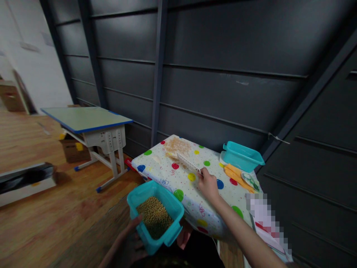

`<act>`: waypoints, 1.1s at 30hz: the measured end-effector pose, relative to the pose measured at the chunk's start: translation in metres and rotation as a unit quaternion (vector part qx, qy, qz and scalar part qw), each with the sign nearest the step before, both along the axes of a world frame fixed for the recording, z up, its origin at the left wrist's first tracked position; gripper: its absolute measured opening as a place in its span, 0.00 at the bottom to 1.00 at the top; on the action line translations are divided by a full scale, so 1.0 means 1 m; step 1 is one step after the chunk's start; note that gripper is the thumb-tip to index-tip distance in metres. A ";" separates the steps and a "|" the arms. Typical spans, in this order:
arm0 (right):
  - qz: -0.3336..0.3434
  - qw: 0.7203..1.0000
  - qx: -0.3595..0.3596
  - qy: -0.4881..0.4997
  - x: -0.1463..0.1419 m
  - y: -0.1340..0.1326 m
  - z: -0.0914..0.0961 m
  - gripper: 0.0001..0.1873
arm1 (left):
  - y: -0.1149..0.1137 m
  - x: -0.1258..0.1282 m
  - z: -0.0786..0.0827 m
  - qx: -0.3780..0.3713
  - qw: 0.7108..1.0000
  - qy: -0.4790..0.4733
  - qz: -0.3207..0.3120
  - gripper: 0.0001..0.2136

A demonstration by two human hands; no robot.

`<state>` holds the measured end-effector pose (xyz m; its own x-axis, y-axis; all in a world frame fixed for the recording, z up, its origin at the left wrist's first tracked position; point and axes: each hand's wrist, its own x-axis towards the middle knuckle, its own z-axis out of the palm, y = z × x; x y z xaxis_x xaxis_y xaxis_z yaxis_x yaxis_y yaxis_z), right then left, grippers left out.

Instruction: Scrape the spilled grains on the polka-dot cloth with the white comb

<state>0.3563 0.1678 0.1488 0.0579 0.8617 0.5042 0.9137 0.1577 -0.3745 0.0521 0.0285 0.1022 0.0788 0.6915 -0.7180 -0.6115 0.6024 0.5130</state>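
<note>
My left hand (129, 240) grips the near left side of a teal plastic tub (169, 201), thumb at its rim. The tub holds dried beans (156, 214) and sits below the table's front edge. My right hand (208, 185) is closed round the end of a white flat strip with slots along it (188, 162); its exact kind I cannot tell. The strip's far end reaches a spread of small tan bits (178, 145) on the dotted tablecloth (164, 173). A smaller pale patch (157, 159) lies left of the strip.
A second teal tub (242, 158) stands at the table's back right, near an orange cloth (237, 176) and a green-patterned round item (250, 181). Behind rises a dark panelled wall (220, 93). A green-topped desk (89, 117) and a cardboard box (74, 150) are at left.
</note>
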 end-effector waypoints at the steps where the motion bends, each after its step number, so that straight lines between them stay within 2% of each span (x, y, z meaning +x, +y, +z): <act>1: 0.001 1.000 0.002 0.001 0.000 -0.001 0.000 0.08 | 0.001 0.000 -0.003 -0.003 1.000 0.000 -0.001 0.51; 7: 0.003 1.000 0.007 0.015 -0.001 -0.004 0.003 0.08 | 0.004 -0.006 -0.015 0.002 1.000 -0.017 -0.016 0.56; 11: 0.001 1.000 0.001 0.025 -0.002 -0.006 0.005 0.07 | 0.002 -0.007 -0.008 0.016 0.999 -0.019 -0.024 0.52; 14: 0.019 0.999 -0.004 0.032 -0.003 -0.007 0.005 0.08 | 0.003 -0.005 -0.001 0.001 0.999 -0.021 -0.030 0.47; 20: 0.029 0.999 0.001 0.037 -0.003 -0.008 0.003 0.07 | 0.006 -0.001 0.003 -0.030 0.999 -0.001 -0.013 0.43; 28: 0.032 0.998 0.009 0.044 -0.005 -0.011 0.005 0.05 | 0.001 0.002 0.009 -0.015 1.000 0.006 -0.002 0.45; 33: 0.033 0.999 0.005 0.043 -0.005 -0.010 0.005 0.05 | 0.002 0.000 0.008 -0.010 1.000 -0.009 -0.022 0.43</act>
<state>0.3518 0.1574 0.1535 0.0452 0.8604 0.5077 0.8659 0.2197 -0.4493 0.0518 0.0310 0.1106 0.1218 0.6723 -0.7302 -0.5938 0.6389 0.4891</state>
